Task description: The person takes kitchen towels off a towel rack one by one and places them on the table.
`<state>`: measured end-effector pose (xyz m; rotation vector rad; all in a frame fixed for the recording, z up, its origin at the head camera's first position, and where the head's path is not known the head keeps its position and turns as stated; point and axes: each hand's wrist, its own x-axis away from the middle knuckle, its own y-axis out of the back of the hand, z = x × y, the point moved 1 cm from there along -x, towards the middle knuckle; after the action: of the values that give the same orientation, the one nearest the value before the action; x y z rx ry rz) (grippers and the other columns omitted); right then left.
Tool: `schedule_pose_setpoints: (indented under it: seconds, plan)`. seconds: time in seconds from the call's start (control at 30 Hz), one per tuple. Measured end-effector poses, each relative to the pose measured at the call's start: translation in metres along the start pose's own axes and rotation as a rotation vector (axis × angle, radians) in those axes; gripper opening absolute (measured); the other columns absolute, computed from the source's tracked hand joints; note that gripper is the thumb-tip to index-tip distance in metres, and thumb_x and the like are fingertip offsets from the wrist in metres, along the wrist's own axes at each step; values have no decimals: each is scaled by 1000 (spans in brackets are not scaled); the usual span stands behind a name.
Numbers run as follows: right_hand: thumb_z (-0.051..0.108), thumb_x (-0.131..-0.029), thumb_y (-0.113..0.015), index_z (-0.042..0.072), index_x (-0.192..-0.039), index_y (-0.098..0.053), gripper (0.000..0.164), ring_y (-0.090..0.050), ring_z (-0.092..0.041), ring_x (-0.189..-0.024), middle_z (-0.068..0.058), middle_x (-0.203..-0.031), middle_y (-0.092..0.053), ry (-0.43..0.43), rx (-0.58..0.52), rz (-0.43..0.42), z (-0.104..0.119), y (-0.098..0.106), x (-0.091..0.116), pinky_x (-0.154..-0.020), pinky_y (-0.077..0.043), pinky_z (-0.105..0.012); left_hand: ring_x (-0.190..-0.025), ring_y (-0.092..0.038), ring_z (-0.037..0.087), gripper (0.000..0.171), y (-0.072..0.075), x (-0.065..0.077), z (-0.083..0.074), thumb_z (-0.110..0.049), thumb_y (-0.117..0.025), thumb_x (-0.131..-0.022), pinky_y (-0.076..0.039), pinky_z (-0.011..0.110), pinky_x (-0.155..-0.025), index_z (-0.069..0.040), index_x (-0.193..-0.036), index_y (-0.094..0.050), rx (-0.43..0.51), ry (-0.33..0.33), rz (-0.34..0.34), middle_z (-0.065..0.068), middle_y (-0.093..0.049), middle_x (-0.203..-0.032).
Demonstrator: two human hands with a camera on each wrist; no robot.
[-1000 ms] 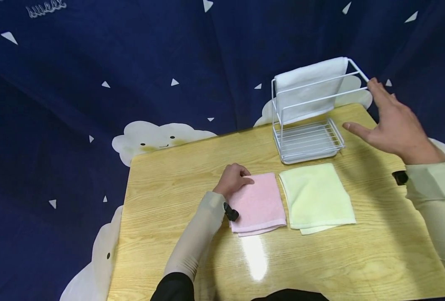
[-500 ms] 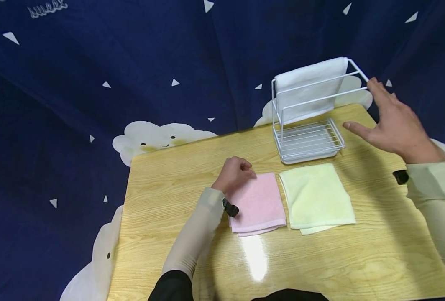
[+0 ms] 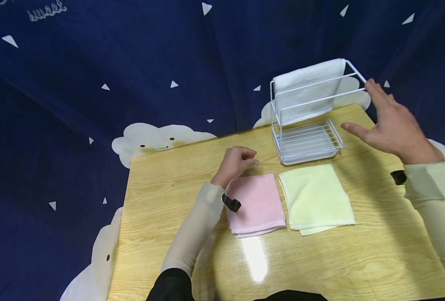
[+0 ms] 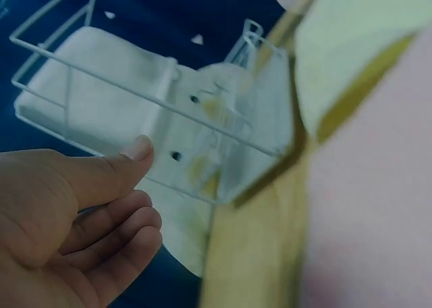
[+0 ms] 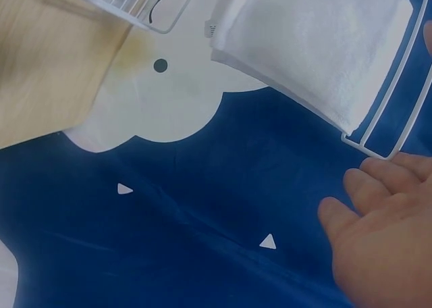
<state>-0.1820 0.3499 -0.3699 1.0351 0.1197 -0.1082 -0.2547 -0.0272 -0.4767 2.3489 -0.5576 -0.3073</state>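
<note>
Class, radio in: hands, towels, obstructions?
Left hand empty; right hand touches wire rack. Pink towel, yellow towel folded on table. Possibly in the way: white towel on rack.

Head view: high, facing forward-down over table [image 3: 162, 209] — wrist views: nearer, tilted, both sharing rack [image 3: 307, 144], white towel [image 3: 307, 85].

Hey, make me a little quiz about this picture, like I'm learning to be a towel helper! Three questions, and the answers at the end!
1. Count: how many towels lie on the wooden table?
2. True or false: the left hand is holding nothing.
3. Fill in the blank: the white towel hangs on the ____.

Key:
1. Two: the pink towel and the pale yellow towel.
2. True: the left wrist view shows nothing between its thumb and fingers.
3. White rack; the right hand is by its top corner.
</note>
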Motion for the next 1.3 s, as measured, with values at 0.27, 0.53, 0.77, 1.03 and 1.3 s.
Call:
schedule_pose_setpoints:
  seconds: [0.27, 0.53, 0.77, 1.03, 1.3]
  plan:
    - [45, -90, -70, 17, -163, -1, 105, -3, -55, -144, 1, -167, 4, -5, -6, -2, 0, 0, 0, -114, -6, -65, -81, -69, 11, 27, 19, -16, -31, -16, -84, -84, -53, 19, -71, -4, -107, -78, 56, -104, -123, 7, -76, -99]
    - [43, -90, -71, 17, -163, -1, 105, -2, -56, -143, 2, -167, 4, 7, -25, -4, -1, 0, 2, -115, -5, -64, -80, -67, 8, 22, 30, -28, -58, -19, -83, -85, -53, 21, -69, -8, -104, -80, 91, -108, -184, 1, -75, -98]
    - [42, -89, -72, 18, -163, -2, 105, -2, -56, -143, 3, -167, 3, 23, -37, -7, -2, 1, 1, -114, -5, -64, -81, -67, 6, 25, 41, -38, -78, -19, -82, -86, -53, 19, -70, -8, -108, -79, 97, -137, -222, 1, -74, -101]
    - [42, -90, -72, 17, -163, -1, 105, 0, -53, -144, 2, -167, 3, 26, -39, -1, -2, 0, 1, -115, -4, -63, -82, -67, 5, 24, 48, -53, -100, -19, -80, -87, -52, 19, -71, -7, -108, -79, 142, -185, -301, 2, -74, -100]
    - [42, -90, -72, 17, -163, 0, 104, 1, -53, -145, 1, -167, 4, 23, -41, 1, -3, 0, 1, -116, -3, -62, -82, -67, 5, 28, 50, -66, -115, -18, -81, -87, -51, 18, -74, -5, -111, -77, 169, -194, -325, 1, -74, -98]
